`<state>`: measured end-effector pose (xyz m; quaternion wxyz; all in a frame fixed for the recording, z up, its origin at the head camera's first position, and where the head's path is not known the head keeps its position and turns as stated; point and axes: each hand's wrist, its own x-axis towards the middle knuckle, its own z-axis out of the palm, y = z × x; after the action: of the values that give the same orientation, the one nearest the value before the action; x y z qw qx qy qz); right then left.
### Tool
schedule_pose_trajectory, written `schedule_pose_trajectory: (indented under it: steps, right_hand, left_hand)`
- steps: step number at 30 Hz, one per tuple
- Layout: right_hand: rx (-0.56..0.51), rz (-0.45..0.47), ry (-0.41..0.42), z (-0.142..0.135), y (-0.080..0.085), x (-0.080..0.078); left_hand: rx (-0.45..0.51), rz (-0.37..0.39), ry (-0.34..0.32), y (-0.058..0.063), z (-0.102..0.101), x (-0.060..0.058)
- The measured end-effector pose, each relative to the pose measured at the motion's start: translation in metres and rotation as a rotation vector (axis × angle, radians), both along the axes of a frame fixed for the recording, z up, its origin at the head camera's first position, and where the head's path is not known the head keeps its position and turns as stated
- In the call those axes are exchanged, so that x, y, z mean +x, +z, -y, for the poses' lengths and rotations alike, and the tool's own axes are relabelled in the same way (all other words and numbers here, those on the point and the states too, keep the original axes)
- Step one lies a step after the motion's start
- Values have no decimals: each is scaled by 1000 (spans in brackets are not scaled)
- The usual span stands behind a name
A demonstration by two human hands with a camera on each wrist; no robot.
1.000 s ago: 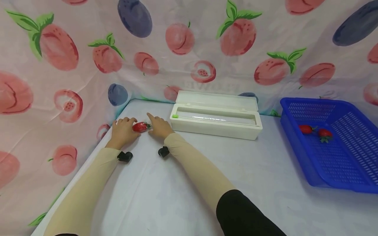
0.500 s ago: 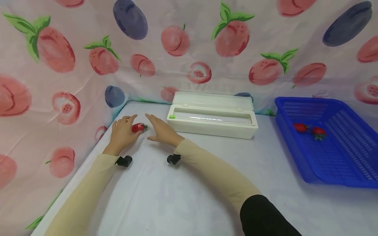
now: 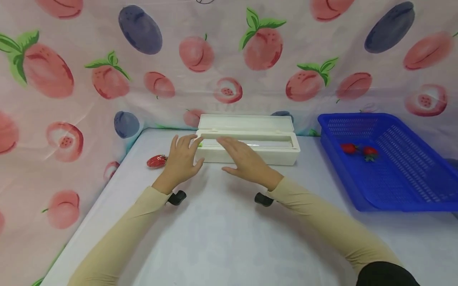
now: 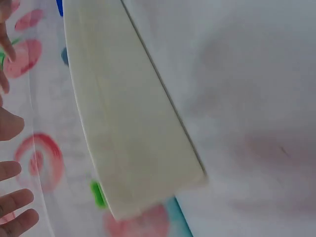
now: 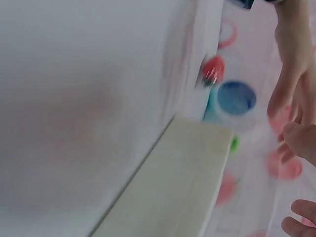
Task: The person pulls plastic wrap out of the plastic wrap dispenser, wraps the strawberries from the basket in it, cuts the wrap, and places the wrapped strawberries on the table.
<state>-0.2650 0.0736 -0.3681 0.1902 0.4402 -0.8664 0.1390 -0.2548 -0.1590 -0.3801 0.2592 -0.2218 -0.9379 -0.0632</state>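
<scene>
My left hand (image 3: 180, 161) is in the air before the left end of a long white box (image 3: 250, 156), fingers spread, with nothing in it. Facing it, my right hand (image 3: 248, 161) hovers in front of the box's middle with relaxed fingers and holds nothing. The box's lid (image 3: 247, 122) stands raised, and a roll of clear film (image 3: 264, 144) lies inside. A green slider (image 4: 98, 194) shows at the box's left end in the left wrist view. Left of my left hand, a red strawberry in shiny film (image 3: 156, 161) lies on the table, its leafy end partly hidden by the hand.
At the right stands a blue plastic basket (image 3: 343, 186) with two strawberries (image 3: 370, 153) in it. A fruit-print cloth (image 3: 272, 91) hangs behind and to the left of the white table (image 3: 222, 238).
Both hands have moved right, away from the wrapped strawberry, to in front of the white box. The left hand has let go of the strawberry, which stays on the table. The head view has shifted slightly.
</scene>
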Motion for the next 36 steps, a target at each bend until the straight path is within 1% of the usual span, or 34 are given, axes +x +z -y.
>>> schedule_pose_trajectory:
  steps: [2,5,8,12,15,18,20,23,28,32,36]
  right_hand:
    - [9,-12,-39,-20,1,-5]
    - [30,-1,-101,-48,0,-14]
    - [38,14,-151,-69,-2,-23]
    - [65,21,-226,-88,-9,-35]
    - [132,19,-300,-97,-18,-43]
    - [192,33,-368,-104,-28,-47]
    - [208,50,-402,-109,-34,-48]
    - [206,49,-425,-115,-40,-47]
    - [197,4,-426,-120,-44,-45]
    - [199,3,-419,-123,-44,-45]
    - [200,25,-423,-125,-40,-48]
  left_hand:
    - [-30,-3,-18,1,-12,-5]
    - [-54,4,-35,1,-27,-14]
    - [-71,25,-30,-1,-37,-24]
    - [-98,77,18,-8,-44,-36]
    - [-130,127,68,-16,-46,-43]
    - [-170,161,103,-23,-48,-46]
    - [-195,173,110,-27,-49,-45]
    - [-218,167,102,-31,-50,-44]
    - [-221,171,87,-35,-52,-43]
    - [-229,208,75,-32,-55,-44]
    - [-254,217,58,-24,-60,-48]
